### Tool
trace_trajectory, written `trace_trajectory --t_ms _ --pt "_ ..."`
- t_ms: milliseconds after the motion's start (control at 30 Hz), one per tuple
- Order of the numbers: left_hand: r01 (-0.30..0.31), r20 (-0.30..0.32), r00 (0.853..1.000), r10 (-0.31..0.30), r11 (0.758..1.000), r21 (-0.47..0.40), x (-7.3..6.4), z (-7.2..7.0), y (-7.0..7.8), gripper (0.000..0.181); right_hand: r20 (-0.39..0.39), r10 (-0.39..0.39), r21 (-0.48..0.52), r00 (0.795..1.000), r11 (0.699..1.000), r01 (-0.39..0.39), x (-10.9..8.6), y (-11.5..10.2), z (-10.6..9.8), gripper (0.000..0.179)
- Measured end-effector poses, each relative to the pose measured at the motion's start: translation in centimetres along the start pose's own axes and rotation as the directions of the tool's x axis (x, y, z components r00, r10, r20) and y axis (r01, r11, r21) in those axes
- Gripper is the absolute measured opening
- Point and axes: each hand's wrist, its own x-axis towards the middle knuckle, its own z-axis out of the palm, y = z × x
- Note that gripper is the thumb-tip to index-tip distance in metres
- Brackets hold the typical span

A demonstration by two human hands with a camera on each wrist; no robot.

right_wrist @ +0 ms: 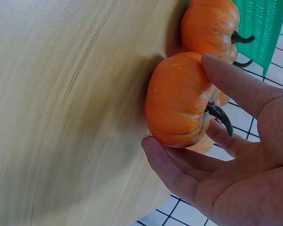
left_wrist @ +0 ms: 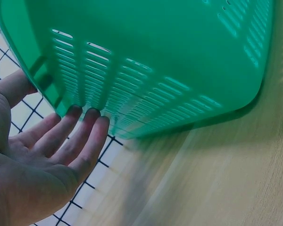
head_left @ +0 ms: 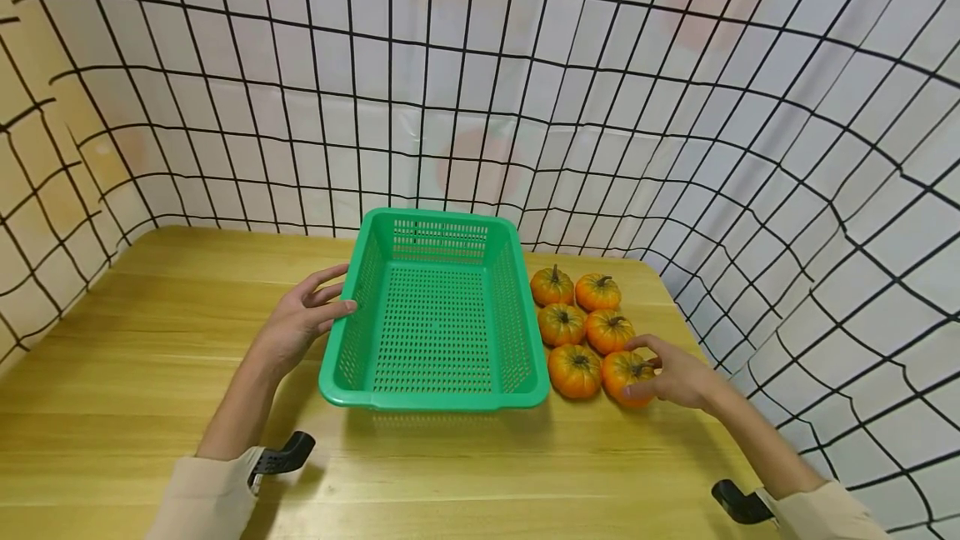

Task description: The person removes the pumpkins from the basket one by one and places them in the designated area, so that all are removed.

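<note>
A green plastic basket (head_left: pixel 433 332) with slotted walls and a perforated floor sits on the table, holding nothing. My left hand (head_left: pixel 292 327) holds its left side, thumb over the rim and the other fingertips against the slotted outer wall (left_wrist: pixel 118 101). To the right of the basket, small orange pumpkins with dark stems stand in two columns. My right hand (head_left: pixel 678 373) grips the nearest pumpkin of the right column (right_wrist: pixel 177 103), thumb on one side and curled fingers on the other. That pumpkin is close over the table, its stem pointing toward the palm.
Beside the gripped one is another front pumpkin (head_left: pixel 574 372), with several more behind it, near the basket's right wall. A black wire grid (head_left: pixel 450 140) over white sheeting encloses the back and sides of the wooden table (head_left: pixel 420 473).
</note>
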Motion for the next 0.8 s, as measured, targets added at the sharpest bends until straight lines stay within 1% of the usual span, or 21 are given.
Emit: trace_trajectory --t_ms 467,800 --pt "0.001 0.003 1.0 -0.001 1.0 -0.005 0.12 -0.16 -0.36 0.076 0.007 0.02 0.044 1.0 0.999 -0.02 0.45 0.52 0.23 0.075" --pt "0.009 0.0 1.0 -0.009 1.0 -0.009 0.14 -0.16 -0.21 0.076 0.034 0.038 0.067 0.999 0.997 -0.04 0.32 0.48 0.03 0.075"
